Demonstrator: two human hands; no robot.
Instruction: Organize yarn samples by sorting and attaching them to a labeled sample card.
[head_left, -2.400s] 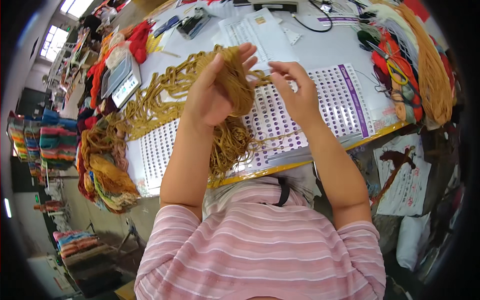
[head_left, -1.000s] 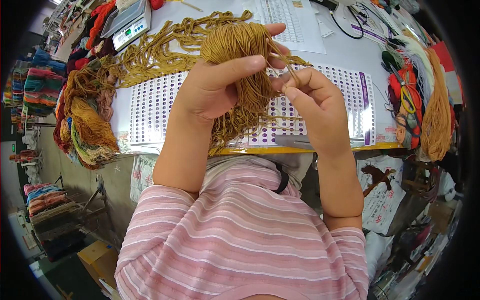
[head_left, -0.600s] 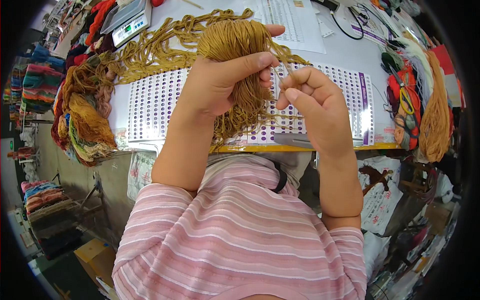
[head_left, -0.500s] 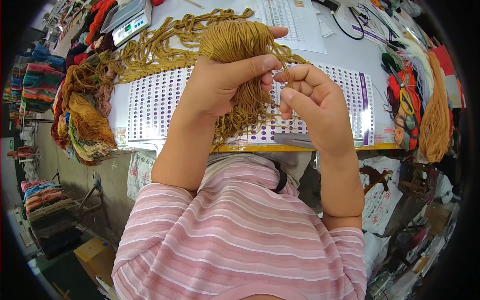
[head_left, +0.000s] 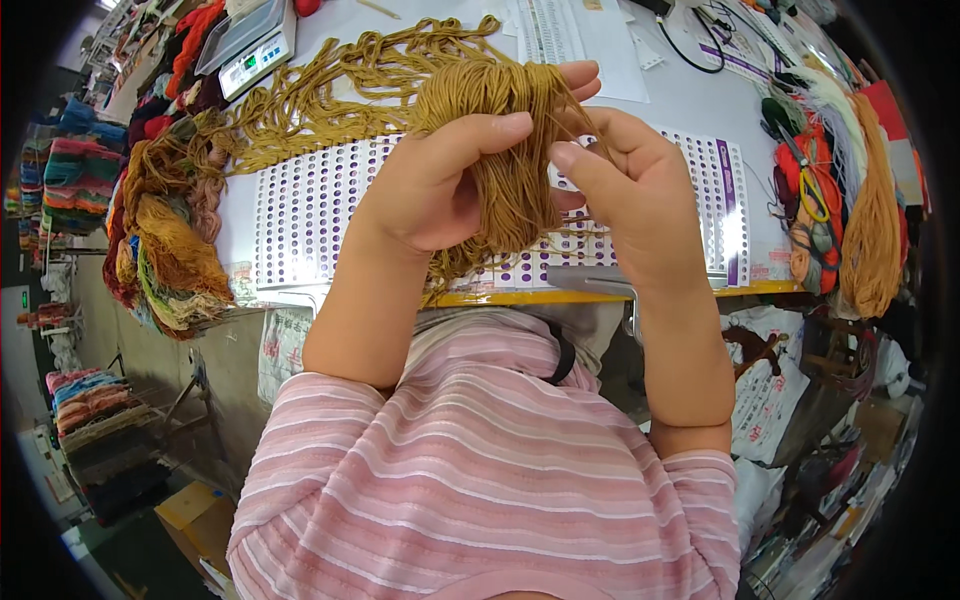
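Observation:
A thick golden-brown yarn hank (head_left: pixel 510 180) hangs folded over my left hand (head_left: pixel 445 180). The left thumb presses across its front, while fingertips stick out behind it at the upper right. At the hank's right side my right hand (head_left: pixel 635 180) is closed, thumb and index finger around a few thin strands drawn off the bundle. The hank's lower end hangs in front of a white board with rows of punched holes (head_left: pixel 310 215). More yarn of the same colour (head_left: pixel 340 90) lies in loose wavy lengths behind the board, toward the left.
A digital scale (head_left: pixel 255 60) stands at the back left. Mixed yarn bundles (head_left: pixel 170 240) drape over the table's left edge. At right lie yellow-handled scissors (head_left: pixel 812 200) beside an orange hank (head_left: pixel 870 220). Printed sheets (head_left: pixel 570 45) cover the back middle. A metal bar (head_left: pixel 590 280) lies along the front edge.
The hank has turned and moved slightly right in my left hand, whose thumb now lies higher across it. My right hand has shifted up, closer against the bundle's side.

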